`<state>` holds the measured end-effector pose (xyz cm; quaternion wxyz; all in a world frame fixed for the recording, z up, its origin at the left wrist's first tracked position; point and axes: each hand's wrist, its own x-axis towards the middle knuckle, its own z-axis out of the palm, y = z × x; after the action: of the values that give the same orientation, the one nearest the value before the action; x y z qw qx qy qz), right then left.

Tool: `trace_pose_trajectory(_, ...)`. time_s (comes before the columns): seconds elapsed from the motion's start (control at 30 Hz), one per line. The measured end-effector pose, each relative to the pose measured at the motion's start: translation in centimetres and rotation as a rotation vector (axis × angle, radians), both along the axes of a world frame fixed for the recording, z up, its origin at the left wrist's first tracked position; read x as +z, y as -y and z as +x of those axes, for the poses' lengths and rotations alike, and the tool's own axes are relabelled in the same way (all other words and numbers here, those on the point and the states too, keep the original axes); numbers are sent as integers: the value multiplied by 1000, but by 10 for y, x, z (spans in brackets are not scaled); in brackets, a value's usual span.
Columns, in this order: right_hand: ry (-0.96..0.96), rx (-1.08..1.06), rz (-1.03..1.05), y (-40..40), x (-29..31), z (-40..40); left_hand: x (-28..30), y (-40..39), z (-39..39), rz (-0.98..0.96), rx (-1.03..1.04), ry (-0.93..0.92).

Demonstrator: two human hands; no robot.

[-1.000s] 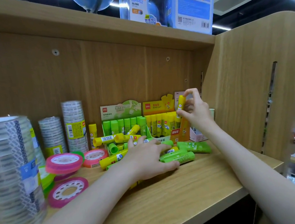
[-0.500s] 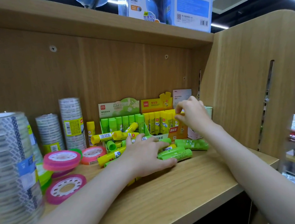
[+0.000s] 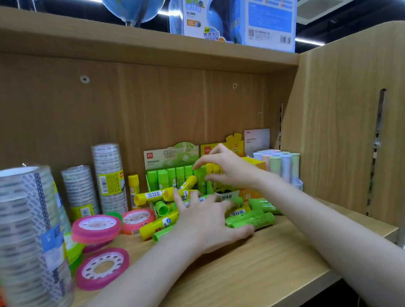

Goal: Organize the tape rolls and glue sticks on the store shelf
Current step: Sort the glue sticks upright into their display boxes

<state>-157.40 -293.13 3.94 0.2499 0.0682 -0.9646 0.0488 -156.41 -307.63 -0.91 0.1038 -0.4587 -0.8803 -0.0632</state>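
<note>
Loose yellow glue sticks [image 3: 151, 195] and green glue sticks [image 3: 253, 218] lie in a heap on the wooden shelf [image 3: 256, 271]. Behind the heap stand a green display box [image 3: 172, 156] and a yellow display box [image 3: 254, 167], both filled with upright sticks. My left hand [image 3: 210, 223] rests on the heap with fingers spread. My right hand [image 3: 229, 168] hovers at the seam between the two boxes, thumb and fingers apart, holding nothing. Clear tape stacks [image 3: 109, 176] and pink tape rolls [image 3: 96, 227] sit to the left.
A big clear tape stack [image 3: 23, 242] stands at the near left edge. Pastel sticks in a box [image 3: 283, 163] fill the back right corner by the side panel [image 3: 341, 129]. A lone yellow stick [image 3: 134, 188] stands upright beside the tape. Globe boxes [image 3: 240, 10] sit overhead.
My right hand lowered the yellow glue stick into the yellow box, let it go and shifted left, now empty. My left hand stayed on the heap.
</note>
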Motion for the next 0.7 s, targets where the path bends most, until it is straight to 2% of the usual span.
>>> trace_pose_trajectory(0.17,-25,25,205,8,-10,-25,0,0,1,-14,13,-8)
trace_pose_trajectory(0.23,-74,56,197,9,-10,-25,1,0,2,-21,16,-6)
trace_pose_trajectory(0.4,-257,139,-158,-7,9,-1,2,0,1,-22,10,15)
trace_pose_trajectory(0.57,-443,169,-919,-35,16,34,1,0,0,-32,7,33)
trace_pose_trajectory(0.63,-535,94,-1063,-42,15,40,2,-1,-1,-33,6,36)
trace_pose_trajectory(0.7,-568,55,-1120,-46,13,40,1,-1,-1,-34,5,33)
